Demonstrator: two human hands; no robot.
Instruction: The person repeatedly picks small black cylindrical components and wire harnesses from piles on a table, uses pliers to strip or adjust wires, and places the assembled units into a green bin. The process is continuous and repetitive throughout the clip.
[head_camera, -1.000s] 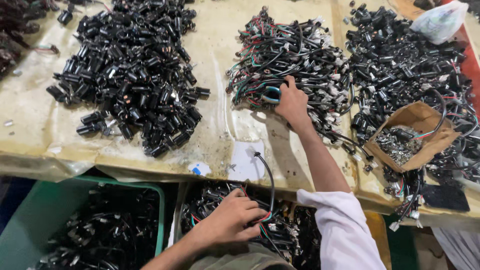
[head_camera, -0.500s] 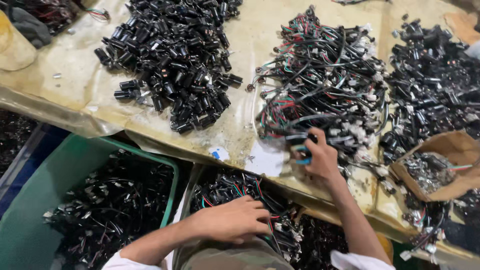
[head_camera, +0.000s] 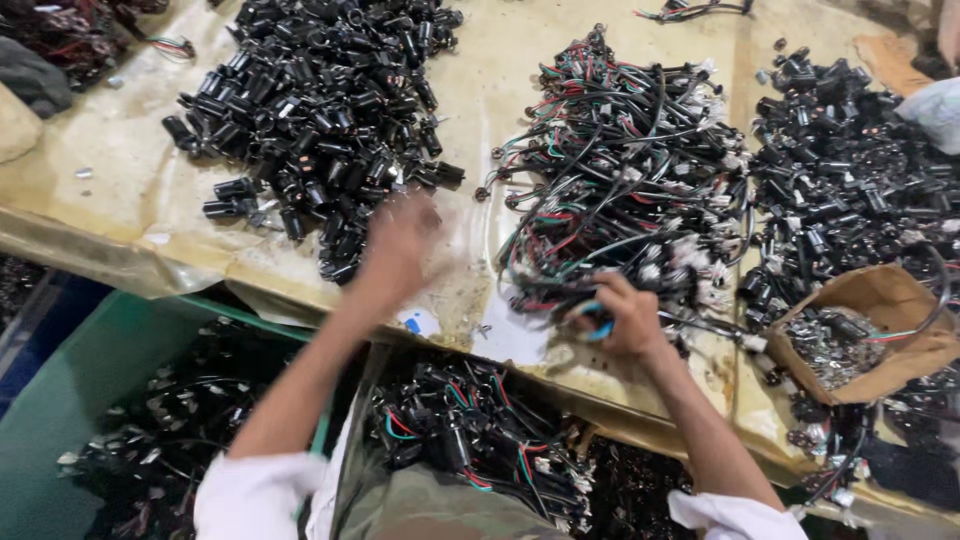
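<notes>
Wire harnesses (head_camera: 625, 190) lie in a tangled heap just above the right hand (head_camera: 622, 318), which is closed on a small blue tool with its tip among the nearest leads — close enough to work without reaching. The left hand (head_camera: 400, 240), blurred, hovers at the near edge of the black cylindrical parts (head_camera: 315, 110); whether its fingers hold anything I cannot tell.

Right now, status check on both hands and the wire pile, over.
Left hand blurred above the table, beside the pile of black cylinders; grip unclear. Right hand closed on a wire bundle at the wire pile edge. Cardboard box to its right.
</notes>
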